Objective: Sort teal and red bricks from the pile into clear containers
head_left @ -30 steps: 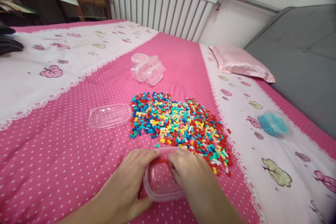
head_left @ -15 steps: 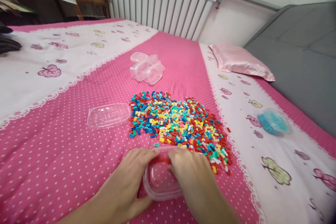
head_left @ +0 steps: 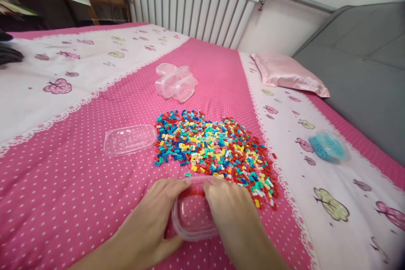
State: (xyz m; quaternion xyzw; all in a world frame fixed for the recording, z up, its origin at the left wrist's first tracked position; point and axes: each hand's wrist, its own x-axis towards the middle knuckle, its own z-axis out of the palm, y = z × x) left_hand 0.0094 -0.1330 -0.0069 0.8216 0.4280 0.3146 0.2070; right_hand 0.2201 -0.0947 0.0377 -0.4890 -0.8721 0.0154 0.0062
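Note:
In front of me a clear plastic container (head_left: 191,233) sits on the pink bedding, a few red toy bricks (head_left: 195,192) showing at its far end. My left hand (head_left: 158,215) grips its left side, the fingers along the far rim and the thumb low at the near side. My right hand (head_left: 230,202) is closed over the far right part of the container, its fingertips mostly hidden. Just beyond both hands spreads a pile of small multicoloured toy bricks (head_left: 209,143). One teal brick (head_left: 187,174) lies apart near the left fingers.
A clear lid (head_left: 130,140) lies left of the pile. Beyond it are several clear containers heaped together (head_left: 175,83). A container of blue material (head_left: 329,147) stands at right. Further back are a pink pillow (head_left: 289,74), a grey headboard (head_left: 354,46) and a radiator (head_left: 190,4).
My right hand's fingers have shifted slightly at the container, and less of them shows inside it. The container and left hand stay in place; the view has moved very slightly.

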